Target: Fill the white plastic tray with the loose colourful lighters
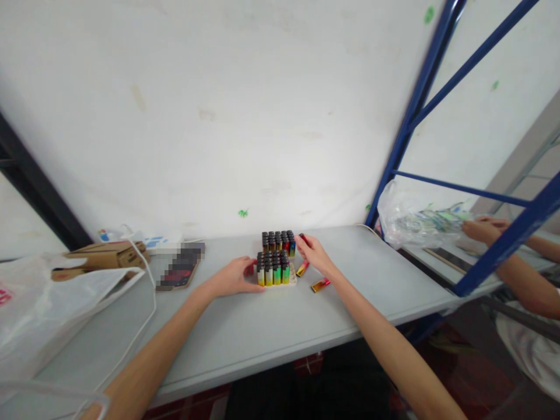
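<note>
A pale tray [293, 280] on the desk holds upright lighters [273, 274] with black tops and yellow, green and white bodies. My left hand [235, 277] grips the tray's left side, thumb at the front corner; something red shows by its fingertips. Right behind stands a second block of upright lighters [278, 240], some with red or blue bodies. Beside that block's right side, my right hand [314, 252] is closed in a pinch on a lighter [301, 236], mostly hidden by the fingers. Below this hand lie two loose red and gold lighters, one lighter [301, 269] nearer the tray and another lighter [321, 285] by my wrist.
On the left are a phone [181, 268], a cardboard box [109, 255], a white plastic bag [52, 309] and a white cable [151, 303]. A blue metal frame [405, 137] rises at the right. Beyond it another person's arm [520, 280] reaches toward a clear bag [406, 219].
</note>
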Action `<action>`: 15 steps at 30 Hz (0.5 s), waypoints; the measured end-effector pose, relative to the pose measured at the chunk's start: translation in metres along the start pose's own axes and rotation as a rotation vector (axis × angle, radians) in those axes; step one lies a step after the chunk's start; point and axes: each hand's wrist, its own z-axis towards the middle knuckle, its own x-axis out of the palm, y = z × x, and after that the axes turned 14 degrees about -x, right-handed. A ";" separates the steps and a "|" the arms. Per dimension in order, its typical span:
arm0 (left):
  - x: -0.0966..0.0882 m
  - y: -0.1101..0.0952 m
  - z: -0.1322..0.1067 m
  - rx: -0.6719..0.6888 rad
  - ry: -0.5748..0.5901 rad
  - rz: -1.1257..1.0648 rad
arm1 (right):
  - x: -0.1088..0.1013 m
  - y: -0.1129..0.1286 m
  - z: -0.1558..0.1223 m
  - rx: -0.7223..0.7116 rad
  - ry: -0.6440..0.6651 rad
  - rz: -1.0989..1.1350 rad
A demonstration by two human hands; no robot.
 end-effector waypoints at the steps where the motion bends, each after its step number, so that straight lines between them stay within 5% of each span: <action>1: -0.001 0.000 -0.001 -0.007 0.004 -0.005 | 0.002 -0.002 -0.001 -0.023 -0.028 -0.081; 8: -0.013 0.007 -0.007 -0.059 0.049 -0.023 | 0.004 -0.009 -0.015 -0.044 -0.103 -0.370; 15: -0.013 0.009 -0.007 -0.074 0.074 -0.035 | 0.009 -0.010 -0.017 -0.066 -0.076 -0.379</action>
